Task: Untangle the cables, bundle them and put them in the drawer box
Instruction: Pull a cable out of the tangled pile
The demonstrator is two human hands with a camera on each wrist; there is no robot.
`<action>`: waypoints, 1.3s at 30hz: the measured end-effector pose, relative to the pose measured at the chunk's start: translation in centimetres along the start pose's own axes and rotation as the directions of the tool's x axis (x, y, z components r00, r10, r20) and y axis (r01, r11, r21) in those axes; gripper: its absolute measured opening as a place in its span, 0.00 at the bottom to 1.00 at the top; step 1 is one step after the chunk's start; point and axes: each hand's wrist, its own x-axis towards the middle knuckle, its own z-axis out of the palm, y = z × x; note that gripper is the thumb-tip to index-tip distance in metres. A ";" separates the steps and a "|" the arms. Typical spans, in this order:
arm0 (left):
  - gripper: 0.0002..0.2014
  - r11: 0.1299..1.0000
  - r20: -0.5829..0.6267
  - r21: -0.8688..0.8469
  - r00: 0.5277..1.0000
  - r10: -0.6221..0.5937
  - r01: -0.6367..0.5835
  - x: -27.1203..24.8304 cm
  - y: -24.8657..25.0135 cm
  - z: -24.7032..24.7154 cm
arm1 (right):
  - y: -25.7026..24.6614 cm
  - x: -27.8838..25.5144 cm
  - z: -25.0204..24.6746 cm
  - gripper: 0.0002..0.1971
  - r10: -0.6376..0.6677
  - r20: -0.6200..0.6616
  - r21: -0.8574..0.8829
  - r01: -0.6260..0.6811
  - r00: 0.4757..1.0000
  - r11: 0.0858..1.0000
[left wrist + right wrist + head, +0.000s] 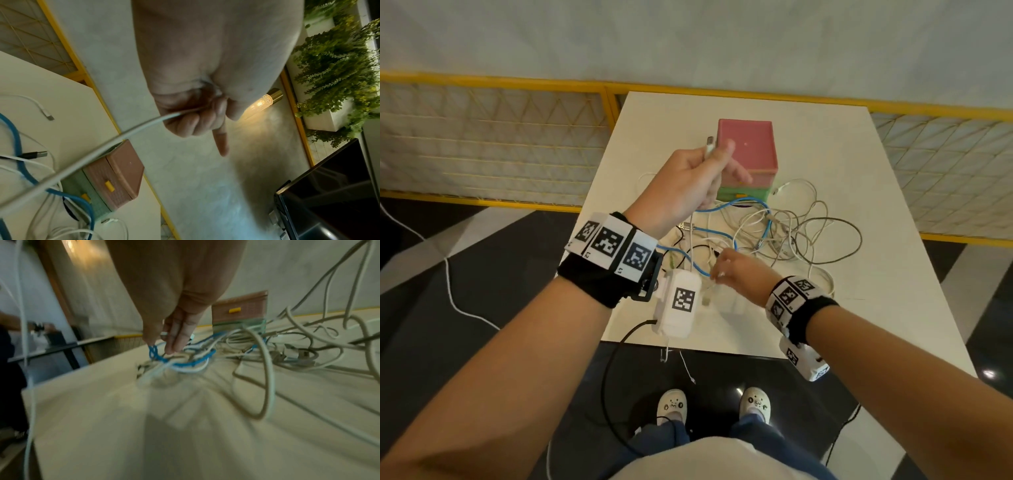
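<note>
A pink and green drawer box (748,154) stands shut at the back of the white table (876,274). In front of it lies a tangle of cables (784,233), white, grey, black and one blue cable (726,205). My left hand (714,157) is raised in front of the box and grips a white cable (123,138) near its plug (709,143); the index finger points out. My right hand (719,270) is low at the tangle's near side, its fingertips (171,348) pinching strands where the blue cable (156,355) and white ones cross.
A yellow mesh railing (517,137) runs behind and beside the table. A thin white cable (686,370) hangs off the table's front edge above my shoes. The left wrist view shows a dark screen (329,186), plants (339,65) and a lit lamp (265,100).
</note>
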 end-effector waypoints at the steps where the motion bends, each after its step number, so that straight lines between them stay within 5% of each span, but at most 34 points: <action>1: 0.23 1.000 -0.015 0.009 1.000 0.008 -0.008 0.1 -0.2 0.0 | -0.1 0.0 -0.8 0.09 0.021 -0.096 0.074 -0.014 0.995 0.997; 4: 0.18 1.000 -0.107 0.002 0.994 0.012 -0.012 0.6 -1.1 -0.3 | -0.5 -0.4 -3.9 0.10 0.219 -0.283 0.447 -0.074 0.934 0.892; 8: 0.16 1.000 -0.223 -0.018 0.974 -0.027 0.024 1.4 -1.9 0.3 | -2.0 -1.7 -7.8 0.12 0.365 -0.332 0.740 0.001 0.870 0.673; 16: 0.18 0.998 -0.014 0.056 1.000 -0.014 0.015 2.8 -0.6 3.4 | -4.3 -3.9 -10.4 0.13 0.225 -0.313 0.771 0.109 0.923 0.628; 23: 0.17 0.992 -0.002 -0.123 1.000 0.018 -0.018 3.4 0.6 4.7 | -4.6 -4.6 -10.9 0.15 0.191 -0.256 0.809 0.102 0.948 0.579; 29: 0.17 0.996 0.113 -0.070 0.991 0.066 -0.058 4.0 1.6 5.1 | -5.2 -4.7 -11.7 0.15 0.154 -0.287 0.825 0.162 0.946 0.542; 32: 0.14 0.993 0.013 -0.062 0.994 0.105 -0.104 4.4 2.5 5.3 | -5.0 -4.4 -12.2 0.15 0.111 -0.303 0.802 0.190 0.946 0.566; 36: 0.14 0.927 -0.176 -0.304 0.969 0.172 -0.219 5.5 4.8 3.7 | -3.4 -4.3 -11.9 0.15 0.094 -0.235 0.765 0.124 0.967 0.632; 39: 0.14 0.912 -0.257 -0.242 0.928 0.269 -0.331 5.6 6.3 1.6 | -1.1 -4.2 -10.7 0.15 0.131 -0.179 0.754 0.050 0.975 0.655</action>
